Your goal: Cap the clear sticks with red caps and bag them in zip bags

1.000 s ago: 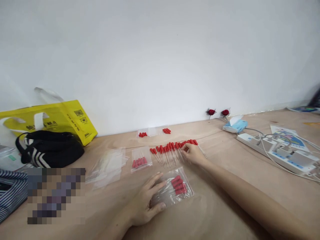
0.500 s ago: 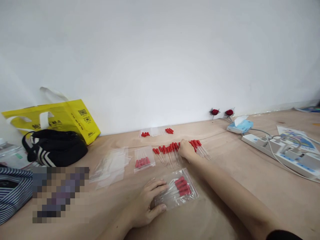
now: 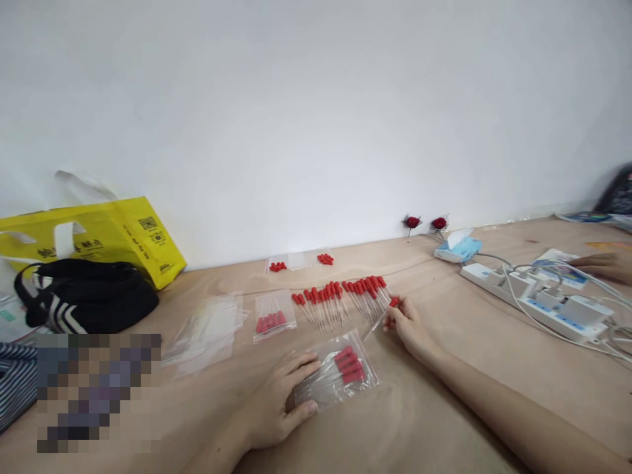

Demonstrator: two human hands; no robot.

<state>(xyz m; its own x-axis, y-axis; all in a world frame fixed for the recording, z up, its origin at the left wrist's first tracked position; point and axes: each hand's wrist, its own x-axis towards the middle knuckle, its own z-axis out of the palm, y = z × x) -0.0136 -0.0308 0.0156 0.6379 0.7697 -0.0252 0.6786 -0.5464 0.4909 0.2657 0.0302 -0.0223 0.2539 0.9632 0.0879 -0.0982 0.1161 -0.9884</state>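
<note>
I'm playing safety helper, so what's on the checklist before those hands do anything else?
1. Right hand has a red-bulbed dropper: ok, held in its fingers.
2. Left hand touches the near plastic bag: ok.
3. Near bag's opening unsealed: cannot tell.
4. Loose droppers form one unbroken row: not ok, a gap splits them.
5. Power strip is apart from the right hand: ok.

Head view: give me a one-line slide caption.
Right hand holding a red-topped dropper, left hand at a clear bag of more.
</note>
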